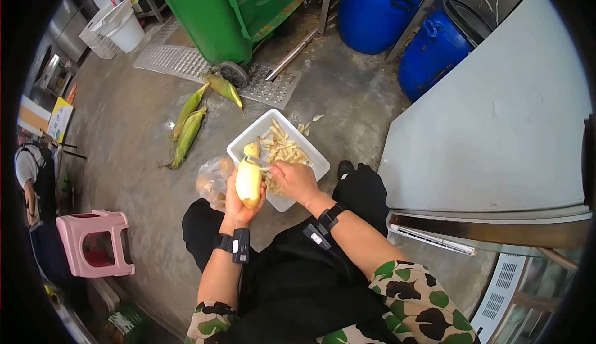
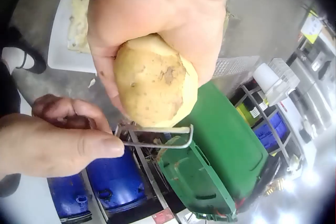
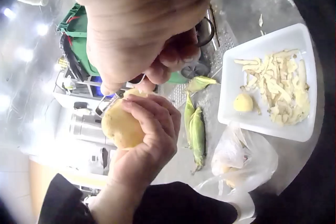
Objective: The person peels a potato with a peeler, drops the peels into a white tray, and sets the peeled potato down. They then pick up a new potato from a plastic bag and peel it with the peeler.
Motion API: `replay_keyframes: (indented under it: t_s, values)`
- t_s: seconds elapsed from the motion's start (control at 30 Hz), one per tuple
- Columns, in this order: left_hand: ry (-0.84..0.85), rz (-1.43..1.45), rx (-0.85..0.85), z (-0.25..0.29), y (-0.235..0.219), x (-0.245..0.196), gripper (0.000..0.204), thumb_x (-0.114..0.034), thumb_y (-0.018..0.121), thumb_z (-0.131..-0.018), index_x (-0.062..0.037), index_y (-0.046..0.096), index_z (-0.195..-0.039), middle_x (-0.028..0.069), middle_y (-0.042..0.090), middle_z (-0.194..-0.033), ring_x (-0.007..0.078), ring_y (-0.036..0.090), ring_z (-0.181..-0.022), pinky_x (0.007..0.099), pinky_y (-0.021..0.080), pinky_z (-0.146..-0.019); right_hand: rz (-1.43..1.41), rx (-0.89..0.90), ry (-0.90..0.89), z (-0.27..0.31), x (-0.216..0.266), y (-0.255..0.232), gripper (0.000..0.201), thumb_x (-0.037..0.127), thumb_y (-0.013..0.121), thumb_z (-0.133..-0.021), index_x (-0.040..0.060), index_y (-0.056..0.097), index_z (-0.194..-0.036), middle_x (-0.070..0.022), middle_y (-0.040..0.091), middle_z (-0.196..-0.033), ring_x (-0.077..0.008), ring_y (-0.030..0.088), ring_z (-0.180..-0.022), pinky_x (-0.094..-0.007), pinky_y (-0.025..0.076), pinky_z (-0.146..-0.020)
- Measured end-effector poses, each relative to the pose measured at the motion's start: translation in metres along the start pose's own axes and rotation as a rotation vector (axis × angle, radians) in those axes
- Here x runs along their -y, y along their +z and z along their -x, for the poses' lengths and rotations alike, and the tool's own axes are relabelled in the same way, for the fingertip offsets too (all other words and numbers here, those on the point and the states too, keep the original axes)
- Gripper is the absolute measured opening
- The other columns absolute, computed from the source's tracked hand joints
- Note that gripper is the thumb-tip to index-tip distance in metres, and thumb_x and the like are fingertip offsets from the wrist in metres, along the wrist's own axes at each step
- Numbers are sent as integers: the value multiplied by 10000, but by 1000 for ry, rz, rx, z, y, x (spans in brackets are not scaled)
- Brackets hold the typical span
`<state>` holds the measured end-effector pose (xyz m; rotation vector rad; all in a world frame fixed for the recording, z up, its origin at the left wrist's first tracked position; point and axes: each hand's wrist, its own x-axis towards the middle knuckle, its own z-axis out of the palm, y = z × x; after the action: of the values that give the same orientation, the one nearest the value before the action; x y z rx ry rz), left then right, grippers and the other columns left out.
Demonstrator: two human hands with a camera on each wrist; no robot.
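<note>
My left hand (image 1: pixel 234 204) grips a partly peeled potato (image 1: pixel 248 182), its far side pale and bare, with brown skin still on the near end. In the right hand (image 1: pixel 298 181) is a metal peeler (image 2: pixel 155 137), its blade right at the potato's surface in the left wrist view. Beneath both hands stands a white tray (image 1: pixel 318 164) holding a heap of potato peelings (image 3: pixel 278 85) and one peeled potato (image 3: pixel 243 102). Beside the tray, a clear plastic bag (image 1: pixel 211 179) has several unpeeled potatoes inside.
Several ears of corn (image 1: pixel 189 136) in green husks lie on the floor at left. A green wheeled bin (image 1: pixel 205 18) and blue barrels (image 1: pixel 375 12) stand ahead. A pink stool (image 1: pixel 93 244) is at left, a grey-white cabinet (image 1: pixel 490 120) at right. Another person (image 1: pixel 40 176) stands far left.
</note>
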<state>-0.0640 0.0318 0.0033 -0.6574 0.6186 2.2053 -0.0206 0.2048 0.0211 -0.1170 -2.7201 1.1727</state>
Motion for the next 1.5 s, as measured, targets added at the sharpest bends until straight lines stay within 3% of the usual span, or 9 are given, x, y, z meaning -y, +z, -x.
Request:
replay_keyframes:
  t_s: [0.27, 0.4, 0.6, 0.8, 0.97, 1.07, 1.17, 1.3, 1.5]
  values:
    - [134, -236, 113, 23, -6, -2, 551, -502, 482, -919, -25, 542, -1188, 156, 631, -986, 278, 634, -767, 355, 561, -648, 76, 110, 223, -3, -9, 3, 433, 444, 467, -946, 73, 621, -786, -171, 647, -748, -377, 629, -725, -471, 478, -627]
    - [203, -275, 263, 31, -10, -9, 560, -429, 569, -891, -22, 492, -1267, 126, 604, -1098, 268, 606, -950, 392, 517, -846, -20, 87, 262, -2, -22, 13, 477, 475, 444, -957, 58, 613, -799, -154, 653, -712, -302, 626, -613, -401, 471, -553]
    - [329, -257, 207, 22, -3, -3, 583, -120, 712, -801, -58, 444, -1316, 74, 564, -1209, 238, 544, -1130, 403, 429, -999, -961, 369, 693, -6, -19, 3, 525, 576, 404, -949, 74, 557, -942, -83, 607, -746, -103, 455, -513, -258, 417, -507]
    - [499, -599, 165, 12, 5, 8, 662, 21, 721, -734, -124, 414, -1302, 39, 541, -1191, 198, 526, -1122, 351, 427, -976, -1176, 573, 859, -1, -9, 7, 546, 639, 437, -907, 134, 477, -1110, -78, 569, -868, -78, 396, -468, -221, 338, -432]
    - [573, -899, 190, 8, 4, 14, 527, -111, 684, -837, -130, 432, -1300, 59, 520, -1268, 212, 504, -1182, 396, 414, -1004, -1201, 491, 762, -4, -11, 11, 533, 619, 463, -908, 138, 480, -1136, -35, 543, -831, -74, 398, -458, -219, 334, -426]
    - [290, -351, 217, 11, 10, 13, 487, -354, 558, -941, -122, 388, -1334, 72, 526, -1255, 226, 503, -1175, 367, 421, -980, -1141, 426, 696, -7, -11, 9, 502, 564, 508, -912, 124, 498, -1153, -14, 535, -835, -77, 413, -460, -222, 350, -431]
    - [123, -241, 276, 14, 6, 10, 521, -501, 359, -985, -134, 423, -1349, 68, 489, -1348, 257, 484, -1231, 462, 397, -1033, -1066, 413, 581, -11, -8, 9, 437, 466, 577, -911, 100, 525, -1145, -3, 550, -873, -69, 450, -499, -216, 366, -436]
    - [54, -262, 241, 7, 0, 18, 493, -474, 393, -982, -137, 459, -1336, 84, 517, -1309, 273, 535, -1173, 489, 450, -991, -975, 321, 337, -8, -8, 27, 342, 315, 655, -891, 75, 553, -1112, 8, 568, -896, -43, 484, -585, -189, 375, -459]
    - [47, -268, 228, -3, -14, 17, 489, -476, 448, -965, -97, 492, -1271, 103, 590, -1176, 250, 607, -1034, 396, 512, -901, -1051, 356, 403, -7, -6, 24, 311, 215, 693, -860, 69, 558, -1099, 7, 578, -914, -40, 470, -596, -189, 384, -507]
